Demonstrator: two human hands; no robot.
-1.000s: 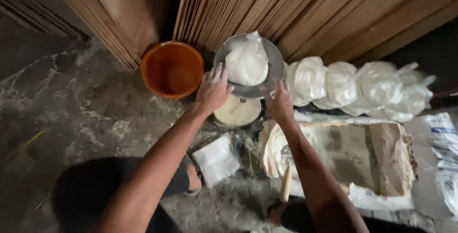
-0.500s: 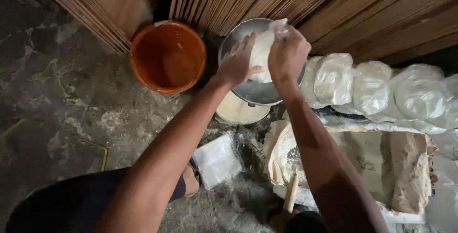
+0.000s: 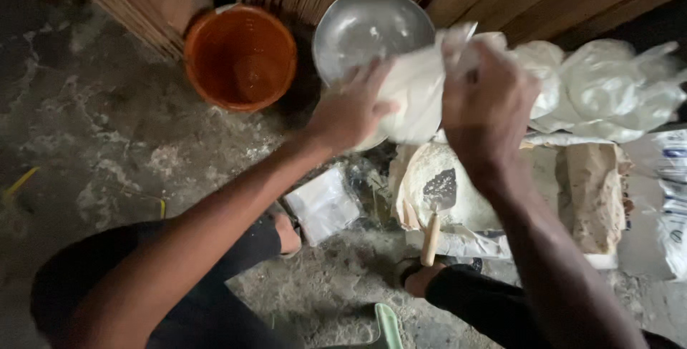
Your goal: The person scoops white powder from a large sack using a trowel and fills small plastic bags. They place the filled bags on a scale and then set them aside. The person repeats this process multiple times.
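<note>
On a rough concrete floor (image 3: 107, 127) by stacked wooden boards, both hands lift a filled white plastic bag (image 3: 415, 95) clear of the empty metal scale pan (image 3: 361, 27), left hand (image 3: 351, 109) cupping its side, right hand (image 3: 486, 102) fingers closed round its neck, toward the row of filled bags (image 3: 608, 91)

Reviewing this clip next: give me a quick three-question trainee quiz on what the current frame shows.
1. True or false: the metal pan has a bag lying in it.
2. Which hand pinches the neck of the white bag: the left hand or the right hand?
3. Multiple choice: what lies on the open sack of powder? A) a spoon B) a trowel with a wooden handle C) a knife

Key:
1. False; the pan is empty and the bag is held off to its side.
2. The right hand; the left cups the bag's side.
3. B, the trowel.
</note>
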